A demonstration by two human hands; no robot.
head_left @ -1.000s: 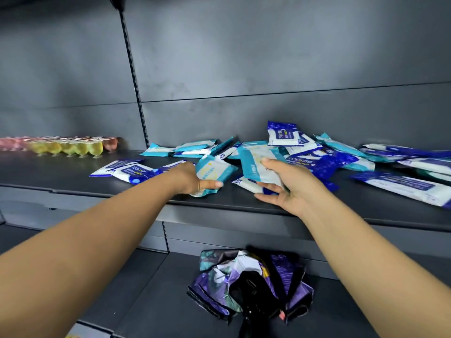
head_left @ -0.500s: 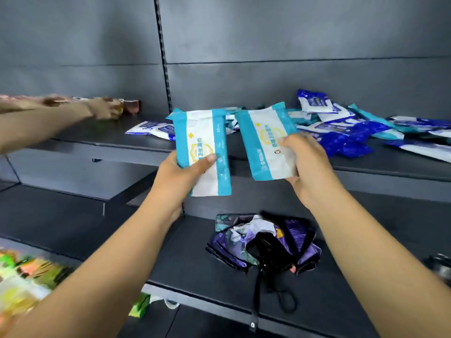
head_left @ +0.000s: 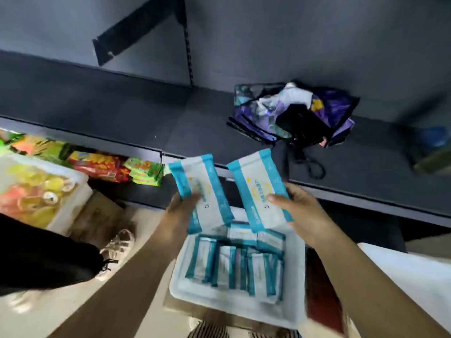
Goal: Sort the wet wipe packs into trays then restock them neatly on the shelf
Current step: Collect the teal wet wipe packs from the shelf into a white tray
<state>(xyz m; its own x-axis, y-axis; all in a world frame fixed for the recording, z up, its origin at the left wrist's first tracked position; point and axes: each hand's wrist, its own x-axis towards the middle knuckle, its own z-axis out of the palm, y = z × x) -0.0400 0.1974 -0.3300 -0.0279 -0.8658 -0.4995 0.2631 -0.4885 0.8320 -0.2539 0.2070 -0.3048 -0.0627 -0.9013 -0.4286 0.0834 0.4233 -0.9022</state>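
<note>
My left hand (head_left: 179, 211) grips a white and teal wet wipe pack (head_left: 202, 191) by its lower left edge. My right hand (head_left: 301, 211) grips a second, matching wet wipe pack (head_left: 258, 186) by its right side. Both packs hover above a white tray (head_left: 180, 281) on the floor, in which several teal and white packs (head_left: 234, 262) lie in rows. The frame is motion-blurred.
A purple patterned bag (head_left: 292, 111) with a black strap lies on the dark lower shelf (head_left: 122, 111). Colourful snack packs (head_left: 117, 164) sit under that shelf at left, beside a white tray of jelly cups (head_left: 36, 189). Another person's dark clothing and sandalled foot (head_left: 117, 245) are left.
My view has dropped from the upper shelf to the floor. Both hands have carried their packs down from the shelf to above the white tray.
</note>
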